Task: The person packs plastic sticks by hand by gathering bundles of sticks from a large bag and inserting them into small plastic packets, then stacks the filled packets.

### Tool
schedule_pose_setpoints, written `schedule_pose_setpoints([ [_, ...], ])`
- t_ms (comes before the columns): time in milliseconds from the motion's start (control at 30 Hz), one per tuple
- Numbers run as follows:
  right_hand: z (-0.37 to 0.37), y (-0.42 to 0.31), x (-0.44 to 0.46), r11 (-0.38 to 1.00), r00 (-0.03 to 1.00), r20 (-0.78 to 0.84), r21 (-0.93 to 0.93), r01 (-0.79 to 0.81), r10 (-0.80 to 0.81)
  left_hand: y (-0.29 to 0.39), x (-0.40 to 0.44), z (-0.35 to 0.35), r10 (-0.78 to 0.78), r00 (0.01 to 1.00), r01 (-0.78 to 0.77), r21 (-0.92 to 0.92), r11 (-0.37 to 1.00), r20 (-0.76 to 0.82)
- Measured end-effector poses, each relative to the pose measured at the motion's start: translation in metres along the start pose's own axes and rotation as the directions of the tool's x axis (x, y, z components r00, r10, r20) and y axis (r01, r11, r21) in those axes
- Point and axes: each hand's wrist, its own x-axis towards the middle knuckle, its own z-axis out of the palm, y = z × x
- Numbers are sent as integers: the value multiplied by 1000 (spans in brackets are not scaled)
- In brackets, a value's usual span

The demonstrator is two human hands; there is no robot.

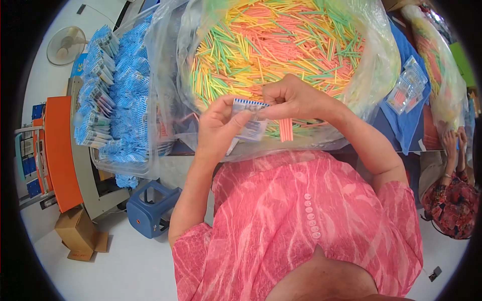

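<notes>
My left hand is closed on a small clear plastic bag with a blue-and-white striped top edge. The thumb presses on the bag's front. My right hand has its fingers curled, with thumb and fingertips touching the bag's upper right corner. Below that palm a small bundle of pink sticks, like thin straws, pokes out of the grip. Both hands are over the near rim of a large plastic-lined container heaped with loose pink, yellow and green sticks.
Left stands a clear plastic-lined bin full of blue-edged packets. Several filled packets lie on a blue cloth at right. A blue stool and a cardboard box are on the floor. Another person's hands work far right.
</notes>
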Motion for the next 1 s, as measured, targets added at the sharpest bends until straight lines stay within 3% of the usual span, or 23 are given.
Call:
schedule_pose_setpoints([
  [67,-1,-1,-4,1000,998,-56,-9,22,-22,0,-1,2,-31,1000,31,-43,999,-3],
  [200,-2,-3,-22,1000,987,-159,-28,-9,4,-15,-7,1,-120,989,109,128,986,83],
  [300,-6,0,-34,998,972,-233,-57,17,-30,-15,-10,6,103,995,-95,251,963,-19],
  [467,-19,-12,-42,993,927,-359,85,-82,107,-7,-3,0,95,992,-63,315,947,-86],
  [600,-22,-35,-31,999,896,-444,47,3,18,-2,3,8,72,997,-68,179,981,-15],
  [700,-23,-42,-24,997,923,-385,79,21,11,8,6,16,-42,999,42,-13,999,1],
  [833,-26,-40,-28,1000,928,-372,-2,21,-20,10,8,18,-17,1000,15,-124,992,-17],
  [1000,-27,-50,-30,996,913,-407,94,3,35,-1,13,14,69,997,-67,-42,997,38],
])
